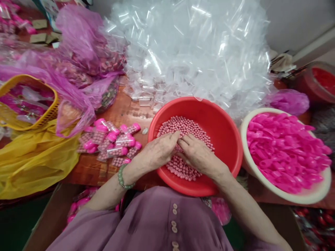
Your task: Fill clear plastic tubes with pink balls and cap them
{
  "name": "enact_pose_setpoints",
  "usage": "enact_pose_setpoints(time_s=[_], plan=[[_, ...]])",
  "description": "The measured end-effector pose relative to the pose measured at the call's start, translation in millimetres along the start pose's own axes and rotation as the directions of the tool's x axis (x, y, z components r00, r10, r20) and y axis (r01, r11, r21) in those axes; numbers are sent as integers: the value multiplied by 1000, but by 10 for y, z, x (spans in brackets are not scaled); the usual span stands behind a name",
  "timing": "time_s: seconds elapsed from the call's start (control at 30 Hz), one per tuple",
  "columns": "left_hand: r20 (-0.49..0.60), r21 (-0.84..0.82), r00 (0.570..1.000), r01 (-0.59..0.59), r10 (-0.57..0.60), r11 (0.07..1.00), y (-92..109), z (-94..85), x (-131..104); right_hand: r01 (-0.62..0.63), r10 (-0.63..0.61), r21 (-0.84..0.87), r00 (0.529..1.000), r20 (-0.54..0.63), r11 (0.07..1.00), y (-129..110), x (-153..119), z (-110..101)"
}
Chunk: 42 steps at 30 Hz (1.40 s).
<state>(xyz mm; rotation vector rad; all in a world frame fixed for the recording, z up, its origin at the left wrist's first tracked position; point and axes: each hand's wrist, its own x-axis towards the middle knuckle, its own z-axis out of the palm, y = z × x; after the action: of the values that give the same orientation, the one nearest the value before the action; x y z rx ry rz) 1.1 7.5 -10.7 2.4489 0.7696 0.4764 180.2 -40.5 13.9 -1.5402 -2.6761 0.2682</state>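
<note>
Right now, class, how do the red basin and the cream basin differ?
The red basin holds small round beads; the cream basin holds irregular bright pink plastic pieces. The red basin is partly bare inside, while the cream basin is heaped about to its rim. The left hand and right hand are over the red basin; neither is at the cream basin. Both basins are round and open-topped, with pink contents.
</note>
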Motion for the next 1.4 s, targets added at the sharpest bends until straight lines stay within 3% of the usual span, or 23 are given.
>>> enact_pose_setpoints(time_s=[0.1,0.17,0.3,0.4,0.53,0.67,0.83,1.03,1.1,1.23,1.3,1.4], plan=[[-19,-6,1000,-11,11,1000,-11,31,18,-70,73,-28,981,181,997,99,56,-44],[-67,24,998,-20,22,999,-11,21,36,-174,198,-115,947,253,978,256,118,-87],[-201,71,979,3,11,997,-17,29,51,-397,525,-416,811,257,818,625,229,-106],[-240,68,971,21,-4,997,-27,57,47,-409,573,-477,773,271,778,775,306,-39],[-233,64,972,32,-16,997,-22,63,52,-345,509,-452,802,313,822,841,438,73],[-253,18,965,78,-71,997,-3,48,76,-202,335,-343,857,391,917,831,552,169],[-315,-46,936,152,-159,987,-24,73,92,-72,140,-167,886,442,983,609,585,275],[-351,-75,919,161,-178,984,-66,95,87,-35,-14,105,899,437,994,466,588,288],[-354,-104,917,158,-185,982,-80,76,88,-66,-64,306,916,396,950,499,566,249],[-275,-302,934,140,-227,943,-146,0,95,-162,-39,646,958,286,746,556,455,96],[-187,-473,954,121,-234,873,-185,-48,106,-194,-5,749,967,255,633,549,382,4],[-17,-715,977,135,-211,686,-201,-115,140,-180,11,871,980,197,458,502,283,-92]])
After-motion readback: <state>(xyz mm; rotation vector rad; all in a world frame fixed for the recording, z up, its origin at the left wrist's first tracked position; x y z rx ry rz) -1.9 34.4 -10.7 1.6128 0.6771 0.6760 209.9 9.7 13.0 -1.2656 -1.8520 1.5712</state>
